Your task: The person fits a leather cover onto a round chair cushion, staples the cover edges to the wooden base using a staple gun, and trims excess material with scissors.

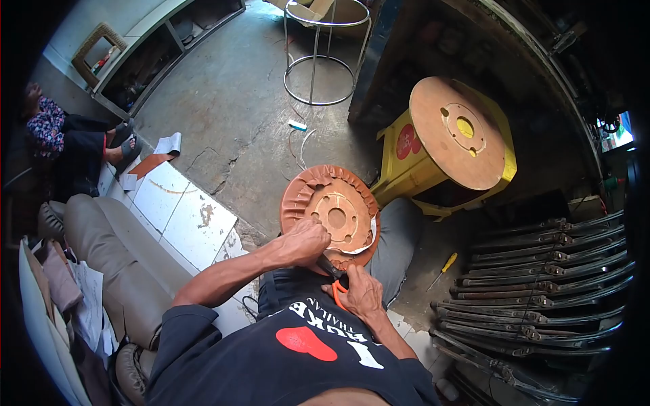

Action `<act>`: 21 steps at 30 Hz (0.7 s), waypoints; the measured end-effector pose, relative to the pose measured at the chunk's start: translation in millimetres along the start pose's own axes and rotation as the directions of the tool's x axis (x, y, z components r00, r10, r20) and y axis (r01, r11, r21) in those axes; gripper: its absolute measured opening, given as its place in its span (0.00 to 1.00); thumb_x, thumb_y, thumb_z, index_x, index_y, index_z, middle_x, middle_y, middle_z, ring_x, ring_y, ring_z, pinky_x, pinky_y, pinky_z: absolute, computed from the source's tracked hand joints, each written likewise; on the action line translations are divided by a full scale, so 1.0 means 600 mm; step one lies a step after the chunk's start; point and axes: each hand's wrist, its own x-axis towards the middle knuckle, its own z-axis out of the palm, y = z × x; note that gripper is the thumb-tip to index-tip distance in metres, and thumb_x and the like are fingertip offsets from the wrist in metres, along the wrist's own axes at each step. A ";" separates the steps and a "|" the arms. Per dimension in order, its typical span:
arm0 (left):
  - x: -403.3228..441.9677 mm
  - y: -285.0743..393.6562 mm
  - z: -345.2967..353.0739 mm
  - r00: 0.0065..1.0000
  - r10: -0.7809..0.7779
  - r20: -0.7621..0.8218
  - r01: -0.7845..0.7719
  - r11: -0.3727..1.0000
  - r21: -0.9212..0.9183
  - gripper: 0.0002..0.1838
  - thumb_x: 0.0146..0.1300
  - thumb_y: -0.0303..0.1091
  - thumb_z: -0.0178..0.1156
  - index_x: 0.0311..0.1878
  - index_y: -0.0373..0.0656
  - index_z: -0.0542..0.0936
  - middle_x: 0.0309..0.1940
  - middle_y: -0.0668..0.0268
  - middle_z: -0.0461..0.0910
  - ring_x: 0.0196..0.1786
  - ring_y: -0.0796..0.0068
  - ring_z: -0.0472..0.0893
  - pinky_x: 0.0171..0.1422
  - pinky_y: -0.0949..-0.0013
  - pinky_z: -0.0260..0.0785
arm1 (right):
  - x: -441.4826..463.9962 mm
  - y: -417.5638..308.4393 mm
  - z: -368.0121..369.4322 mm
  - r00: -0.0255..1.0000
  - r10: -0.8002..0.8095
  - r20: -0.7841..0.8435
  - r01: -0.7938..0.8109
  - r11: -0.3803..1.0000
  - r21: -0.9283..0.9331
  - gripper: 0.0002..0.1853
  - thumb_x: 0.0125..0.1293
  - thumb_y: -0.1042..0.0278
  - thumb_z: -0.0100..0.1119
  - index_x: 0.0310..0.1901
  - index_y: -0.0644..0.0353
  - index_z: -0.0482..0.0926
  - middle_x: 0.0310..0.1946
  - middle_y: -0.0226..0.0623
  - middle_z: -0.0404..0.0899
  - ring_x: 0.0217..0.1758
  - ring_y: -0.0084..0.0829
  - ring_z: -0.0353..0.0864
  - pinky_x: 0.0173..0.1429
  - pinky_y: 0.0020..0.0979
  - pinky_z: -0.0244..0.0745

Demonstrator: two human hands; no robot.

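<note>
A round stool seat (336, 215) lies on my lap, underside up, with its wooden board and several holes showing. Brown leather-like cover (301, 203) is folded over its rim in gathered pleats. My left hand (302, 241) is closed at the near-left edge of the seat, gripping the cover there. In my right hand (363, 292) is a pair of scissors (338, 291) with orange handles. Their dark blades point at the cover's near edge, close to my left fingers. A loose white strip (369, 238) of the cover's backing curls along the right side.
A round wooden board (457, 133) leans on a yellow plastic stool (399, 162). Stacked metal frames (535, 291) stand at the right, near a yellow screwdriver (443, 271). A metal ring stand (318, 81) is ahead. A brown cushion (115, 250) and a seated person (61, 142) are left.
</note>
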 end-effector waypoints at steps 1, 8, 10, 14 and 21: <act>0.000 0.012 0.000 1.000 -0.008 0.004 0.008 1.000 -0.006 0.10 0.51 0.34 0.70 0.27 0.35 0.85 0.27 0.48 0.85 0.34 0.50 0.89 0.39 0.50 0.79 | 0.009 -0.007 -0.007 0.997 -0.045 -0.063 0.048 0.998 0.035 0.31 0.60 0.36 0.76 0.43 0.59 0.77 0.35 0.42 0.82 0.35 0.48 0.87 0.36 0.48 0.80; 0.000 0.072 0.016 0.998 -0.058 -0.037 0.057 0.998 -0.036 0.12 0.45 0.35 0.73 0.30 0.37 0.88 0.31 0.52 0.88 0.35 0.48 0.89 0.38 0.49 0.80 | -0.004 -0.003 0.008 0.992 -0.001 0.123 -0.016 0.990 0.143 0.31 0.61 0.38 0.76 0.51 0.57 0.79 0.37 0.46 0.88 0.36 0.49 0.90 0.38 0.47 0.82; -0.010 0.083 0.038 0.992 -0.104 -0.069 0.097 0.991 -0.090 0.10 0.47 0.34 0.72 0.30 0.38 0.88 0.31 0.52 0.88 0.35 0.49 0.89 0.38 0.49 0.80 | -0.017 -0.009 0.002 0.991 0.006 0.132 -0.020 0.994 0.105 0.28 0.62 0.43 0.76 0.50 0.59 0.79 0.36 0.47 0.88 0.35 0.50 0.90 0.37 0.48 0.82; -0.012 0.112 0.029 0.966 -0.223 -0.128 0.185 0.949 -0.254 0.09 0.52 0.34 0.70 0.30 0.38 0.87 0.29 0.50 0.87 0.34 0.47 0.88 0.38 0.48 0.79 | -0.012 -0.024 0.005 0.997 -0.069 -0.046 0.072 0.996 0.057 0.28 0.62 0.51 0.74 0.52 0.65 0.77 0.32 0.51 0.86 0.34 0.52 0.90 0.35 0.50 0.81; 0.024 0.078 -0.036 0.978 -0.113 -0.174 0.003 0.847 -0.531 0.10 0.65 0.35 0.67 0.44 0.39 0.88 0.34 0.46 0.87 0.39 0.40 0.86 0.48 0.45 0.78 | -0.012 0.016 0.035 0.989 -0.104 0.108 0.104 0.995 0.006 0.27 0.64 0.43 0.73 0.45 0.62 0.79 0.30 0.53 0.87 0.32 0.54 0.89 0.32 0.51 0.80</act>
